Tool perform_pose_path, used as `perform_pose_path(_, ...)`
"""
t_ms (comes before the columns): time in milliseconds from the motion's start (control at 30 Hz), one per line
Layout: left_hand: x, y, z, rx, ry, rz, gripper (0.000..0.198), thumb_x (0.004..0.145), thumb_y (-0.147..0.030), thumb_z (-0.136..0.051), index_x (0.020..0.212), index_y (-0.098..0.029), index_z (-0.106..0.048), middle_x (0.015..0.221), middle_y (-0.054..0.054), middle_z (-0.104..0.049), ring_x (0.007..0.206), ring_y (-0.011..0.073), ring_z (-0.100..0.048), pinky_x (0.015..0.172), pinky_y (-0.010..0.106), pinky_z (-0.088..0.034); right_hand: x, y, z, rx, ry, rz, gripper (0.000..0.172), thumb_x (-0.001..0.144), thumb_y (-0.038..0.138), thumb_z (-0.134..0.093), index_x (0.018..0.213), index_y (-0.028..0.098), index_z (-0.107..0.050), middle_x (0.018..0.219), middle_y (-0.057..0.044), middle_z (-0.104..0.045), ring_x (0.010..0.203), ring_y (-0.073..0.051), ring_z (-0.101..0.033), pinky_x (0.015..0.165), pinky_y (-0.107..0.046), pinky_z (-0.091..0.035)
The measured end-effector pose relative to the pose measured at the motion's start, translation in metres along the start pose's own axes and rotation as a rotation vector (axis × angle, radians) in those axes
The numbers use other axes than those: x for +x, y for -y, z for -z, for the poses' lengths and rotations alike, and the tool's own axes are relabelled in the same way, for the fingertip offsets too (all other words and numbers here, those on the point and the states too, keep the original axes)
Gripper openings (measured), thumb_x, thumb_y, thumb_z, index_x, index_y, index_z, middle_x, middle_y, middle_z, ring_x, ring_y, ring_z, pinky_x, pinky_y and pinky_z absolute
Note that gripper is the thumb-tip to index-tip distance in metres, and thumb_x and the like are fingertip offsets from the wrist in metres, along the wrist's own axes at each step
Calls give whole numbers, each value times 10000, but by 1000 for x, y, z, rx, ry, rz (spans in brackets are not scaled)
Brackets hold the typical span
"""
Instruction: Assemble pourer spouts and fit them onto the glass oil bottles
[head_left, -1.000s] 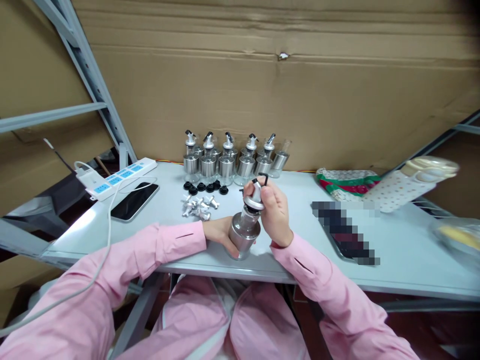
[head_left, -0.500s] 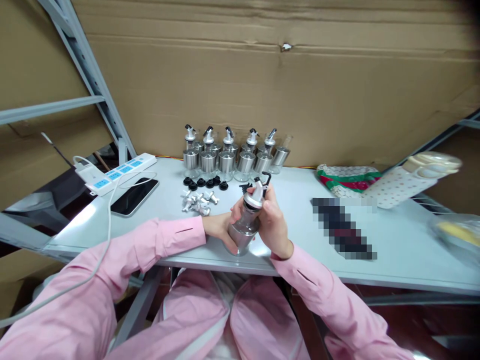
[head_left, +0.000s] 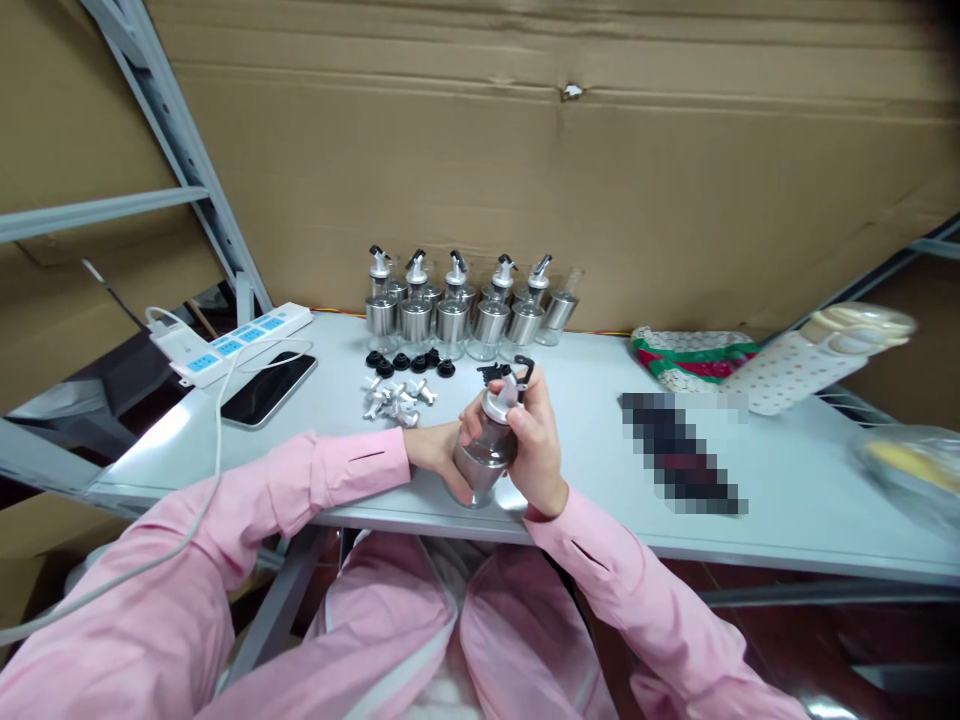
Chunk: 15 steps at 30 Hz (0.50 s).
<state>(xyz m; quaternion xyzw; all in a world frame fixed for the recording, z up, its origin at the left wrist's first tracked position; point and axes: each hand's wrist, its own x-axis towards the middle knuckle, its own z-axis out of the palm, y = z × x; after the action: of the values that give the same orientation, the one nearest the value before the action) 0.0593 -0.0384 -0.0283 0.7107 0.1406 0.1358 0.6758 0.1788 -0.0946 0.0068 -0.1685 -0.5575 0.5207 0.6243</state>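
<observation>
Glass bottle (head_left: pixel 482 464), steel-banded; silver spout (head_left: pixel 497 405), black lever (head_left: pixel 527 370).

I count one left hand (head_left: pixel 441 455) and one right hand (head_left: pixel 541 455) around one bottle (head_left: pixel 481 470) topped by one spout (head_left: pixel 497 402). On my one worktop (head_left: pixel 592 430) I make out five front-row bottles (head_left: pixel 452 324), each carrying one spout, plus one bare bottle (head_left: pixel 559 312) at the right end; others behind are too hidden to tally. I get at least six black caps (head_left: pixel 401 362); the loose silver spouts (head_left: pixel 401 413) and black bits (head_left: pixel 490 373) overlap too much to number. I also see one phone (head_left: pixel 268 389), one power strip (head_left: pixel 240 346) and one charger (head_left: pixel 174 342).
</observation>
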Motion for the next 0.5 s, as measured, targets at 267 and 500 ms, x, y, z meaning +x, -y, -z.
perform_pose_path(267,1,-3,-1,-21,14,-20,468,374,-111,-833,790,-133,-622,828,1,-653,1003,215,-568,943,318,-415,-2,-1,-1,-8,-8,77,199,789,355,-531,820,236,-374,548,79,-463,467,-102,-485,500,-255,-421)
perform_pose_path(500,0,-5,-1,-14,16,8,568,380,-137,-839,918,-123,-657,979,44,-664,1026,237,-566,889,308,-446,-9,-9,-1,-217,-49,199,281,892,314,-427,1151,317,-318,765,40,-549,560,-100,-548,559,-282,-480)
